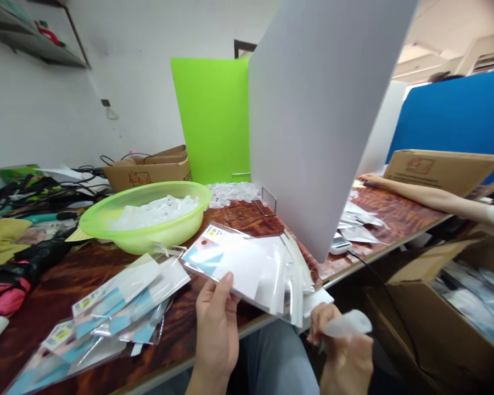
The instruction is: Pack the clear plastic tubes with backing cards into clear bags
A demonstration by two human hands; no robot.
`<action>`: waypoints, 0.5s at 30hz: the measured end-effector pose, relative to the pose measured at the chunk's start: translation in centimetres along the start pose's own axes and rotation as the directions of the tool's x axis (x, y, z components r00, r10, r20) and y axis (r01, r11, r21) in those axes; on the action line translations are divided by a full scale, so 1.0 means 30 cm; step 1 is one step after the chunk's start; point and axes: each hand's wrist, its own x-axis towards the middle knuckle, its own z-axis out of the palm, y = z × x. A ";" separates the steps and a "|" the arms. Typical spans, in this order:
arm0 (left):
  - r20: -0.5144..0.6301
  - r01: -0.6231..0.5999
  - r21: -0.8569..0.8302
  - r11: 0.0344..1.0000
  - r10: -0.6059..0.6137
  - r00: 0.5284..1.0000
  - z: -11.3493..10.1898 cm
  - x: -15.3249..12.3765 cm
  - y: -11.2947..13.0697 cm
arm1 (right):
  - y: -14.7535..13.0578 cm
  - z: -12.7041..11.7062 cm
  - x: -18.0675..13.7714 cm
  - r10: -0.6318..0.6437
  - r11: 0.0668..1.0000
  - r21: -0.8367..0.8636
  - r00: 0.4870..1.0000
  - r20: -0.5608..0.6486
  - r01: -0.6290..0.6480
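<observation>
My left hand point(218, 323) pinches a fanned stack of white cards point(241, 269) at its near edge, thumb on top. The top card has a pink and light blue printed end with a barcode label and seems to be in a clear sleeve. Past the table's front edge, my right hand point(346, 351) is closed around a translucent whitish plastic piece point(349, 323), slightly blurred. To the left lie several sleeved cards point(119, 302) with the same print. Beyond them stands a light green basin point(144, 238) holding many translucent white plastic pieces point(160, 211).
More plastic pieces point(234, 192) lie behind the basin. A grey divider panel point(304, 126) rises on the right, a green panel point(214, 120) at the back. Cables and cloths crowd the far left. An open carton point(415, 291) stands low right; another person's arm point(420, 195) rests beyond the divider.
</observation>
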 end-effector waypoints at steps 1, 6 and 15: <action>0.002 -0.006 -0.039 0.999 0.006 1.000 0.003 -0.004 0.004 | -0.011 0.005 -0.005 0.007 0.999 -0.040 0.999 0.041 -0.005; 0.081 0.040 -0.108 0.993 -0.032 0.996 0.010 -0.026 0.033 | -0.087 0.040 -0.053 0.096 0.941 -0.335 0.988 0.121 -0.050; 0.016 -0.002 -0.025 1.000 0.003 1.000 0.022 -0.094 0.015 | -0.142 0.099 -0.098 -0.038 0.987 -0.153 0.999 0.034 0.043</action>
